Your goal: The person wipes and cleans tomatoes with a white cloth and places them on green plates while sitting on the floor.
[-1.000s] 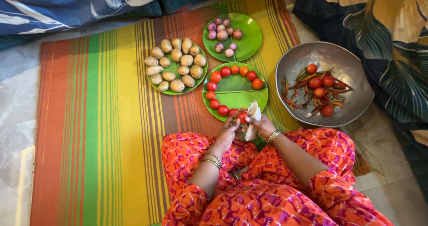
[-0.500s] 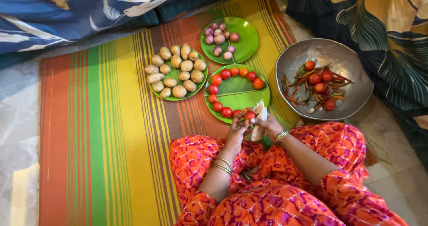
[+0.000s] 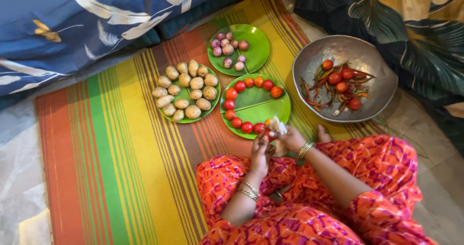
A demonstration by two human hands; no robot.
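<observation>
Striped in orange, green and yellow, the woven mat (image 3: pixel 111 153) covers the floor, with blue printed bedding (image 3: pixel 72 22) along its upper left edge. Toward the middle lies a green plate of small potatoes (image 3: pixel 185 91), which crowd it almost to the rim. Just above and to the right, a second green plate (image 3: pixel 258 47) carries a cluster of small purple onions (image 3: pixel 228 48) on its left half. Below that, the nearest green plate (image 3: pixel 256 106) has red tomatoes (image 3: pixel 231 105) ringed along its left and upper rim.

At that plate's near edge both hands meet over the person's orange-patterned lap. The left hand (image 3: pixel 260 155), bangles at the wrist, has its fingers curled up around a tomato (image 3: pixel 264 131), gripping it. The right hand (image 3: pixel 289 137) pinches a small pale scrap (image 3: pixel 277 125), perhaps cloth or paper, and presses it against the same tomato.

Farther right, well apart from the plates, a hammered metal bowl (image 3: pixel 377 66) holds more tomatoes mixed with red chillies (image 3: pixel 338 83). Dark leaf-print fabric (image 3: pixel 415 27) fills the upper right corner.
</observation>
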